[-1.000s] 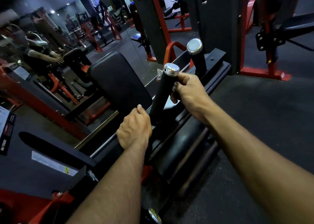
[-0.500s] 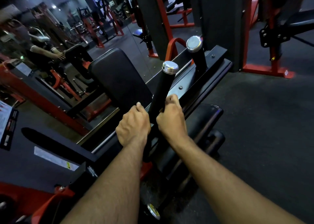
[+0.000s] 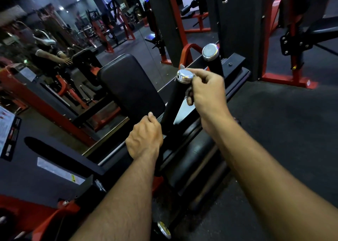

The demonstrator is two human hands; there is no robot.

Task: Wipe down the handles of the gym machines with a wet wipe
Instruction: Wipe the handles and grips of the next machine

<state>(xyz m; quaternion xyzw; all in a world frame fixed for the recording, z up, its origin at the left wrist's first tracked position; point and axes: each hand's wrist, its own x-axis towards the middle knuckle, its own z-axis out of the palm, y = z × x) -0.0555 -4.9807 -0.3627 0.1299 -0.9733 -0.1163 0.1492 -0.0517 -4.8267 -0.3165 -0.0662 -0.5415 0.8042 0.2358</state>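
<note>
1. Nearest, the left hand has not moved over the last second: it stays at the foot of the near handle, where the black grip meets the machine frame, fingers curled toward the bar. The back of the hand hides the fingertips, so I cannot tell whether they truly clamp the bar or only brace beside it.

2. The right hand is what changed. Half a second ago it was low on the grip, just beside the left hand; now it is back at the top, beside the chrome end cap. Its thumb and forefinger are pinched together at the cap's rim, the other fingers curled against the upper grip.

3. The wet wipe is barely visible: only a pale scrap pokes out behind the cap, next to the pinching fingers. Most of it is hidden.

4. Judged from this, one full down-and-up pass along the near handle is done and the cap is being finished.

5. Farther along the frame's far edge stands the second handle, untouched, its own chrome cap bare. It looks like the next one to wipe.

6. Left of the handles, the black pad sits clear of both hands.
</note>
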